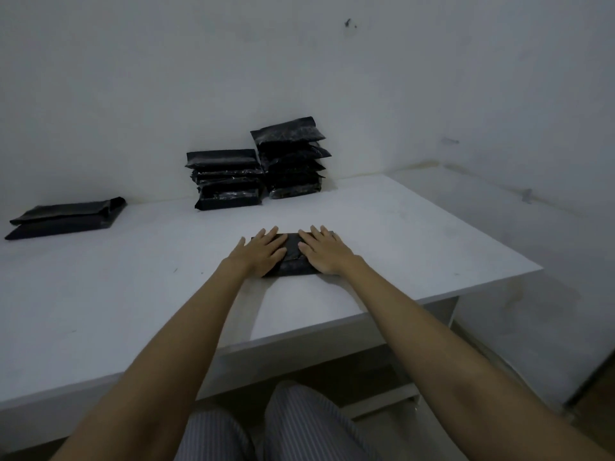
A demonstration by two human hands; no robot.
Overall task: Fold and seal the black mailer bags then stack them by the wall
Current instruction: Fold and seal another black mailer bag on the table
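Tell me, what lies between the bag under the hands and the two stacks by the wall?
Only bare table, in the head view, between bag and stacks.

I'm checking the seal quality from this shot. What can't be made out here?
Head view:
- Flap seal of the mailer bag: covered by the left hand and right hand.
- Bag count in the two stacks by the wall: too dark.
- Mailers at left: sealed or not, unclear.
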